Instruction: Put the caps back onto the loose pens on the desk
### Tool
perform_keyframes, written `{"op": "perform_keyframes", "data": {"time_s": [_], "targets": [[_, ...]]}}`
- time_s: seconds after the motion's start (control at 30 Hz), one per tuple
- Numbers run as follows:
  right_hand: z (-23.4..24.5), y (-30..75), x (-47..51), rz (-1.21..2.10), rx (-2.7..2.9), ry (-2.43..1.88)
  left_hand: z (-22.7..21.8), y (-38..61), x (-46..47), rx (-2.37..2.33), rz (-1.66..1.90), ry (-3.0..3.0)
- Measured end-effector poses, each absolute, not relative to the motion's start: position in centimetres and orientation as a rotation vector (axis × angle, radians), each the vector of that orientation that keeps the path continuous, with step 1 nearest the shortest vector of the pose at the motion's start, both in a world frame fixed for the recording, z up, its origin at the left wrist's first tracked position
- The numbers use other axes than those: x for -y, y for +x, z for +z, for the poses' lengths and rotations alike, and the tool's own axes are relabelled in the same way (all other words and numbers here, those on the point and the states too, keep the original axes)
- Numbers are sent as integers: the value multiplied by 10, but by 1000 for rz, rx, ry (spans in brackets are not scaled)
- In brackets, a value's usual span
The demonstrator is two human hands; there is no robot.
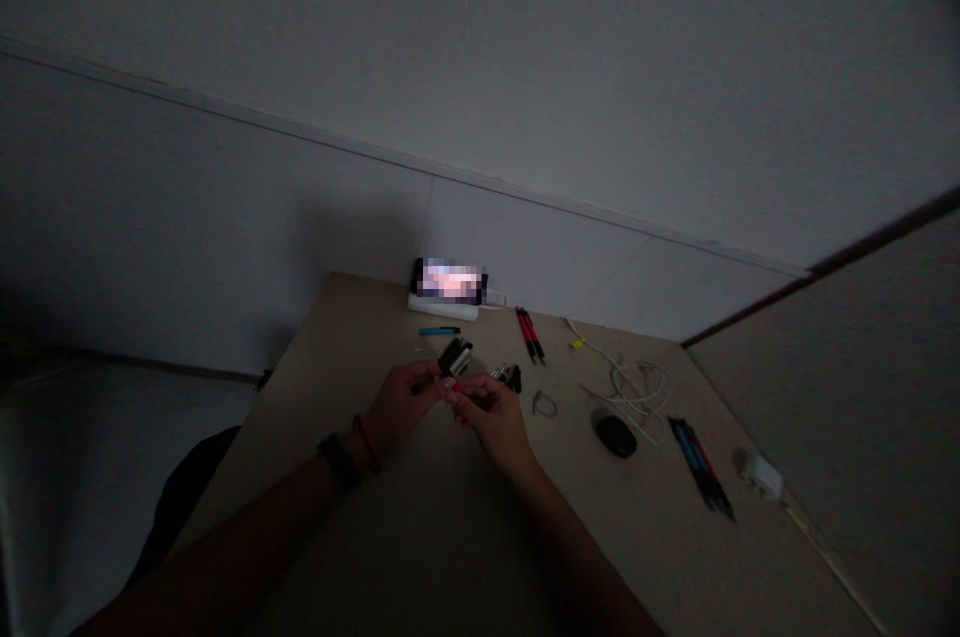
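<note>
From here I see my left hand and right hand drawn close together above the bench, both pinched narrow at a small black-and-white part. The feed is too dark to show which hand bears it. Just beyond that part lie small black pieces and a pair of red-and-black pens, with a black computer mouse well to its right.
</note>
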State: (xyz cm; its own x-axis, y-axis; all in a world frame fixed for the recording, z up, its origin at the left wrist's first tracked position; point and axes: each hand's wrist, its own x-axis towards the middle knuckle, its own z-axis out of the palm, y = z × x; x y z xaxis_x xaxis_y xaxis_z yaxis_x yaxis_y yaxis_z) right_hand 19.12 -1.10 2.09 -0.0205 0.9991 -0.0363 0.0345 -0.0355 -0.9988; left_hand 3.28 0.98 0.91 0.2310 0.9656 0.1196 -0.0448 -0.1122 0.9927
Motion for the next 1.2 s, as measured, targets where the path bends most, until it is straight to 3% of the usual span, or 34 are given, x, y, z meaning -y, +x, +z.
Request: {"op": "perform_keyframes", "data": {"time_s": [1.2], "targets": [[19,192,15,1107,1389,-1298,8,33,-15,-978,1091,1108]]}}
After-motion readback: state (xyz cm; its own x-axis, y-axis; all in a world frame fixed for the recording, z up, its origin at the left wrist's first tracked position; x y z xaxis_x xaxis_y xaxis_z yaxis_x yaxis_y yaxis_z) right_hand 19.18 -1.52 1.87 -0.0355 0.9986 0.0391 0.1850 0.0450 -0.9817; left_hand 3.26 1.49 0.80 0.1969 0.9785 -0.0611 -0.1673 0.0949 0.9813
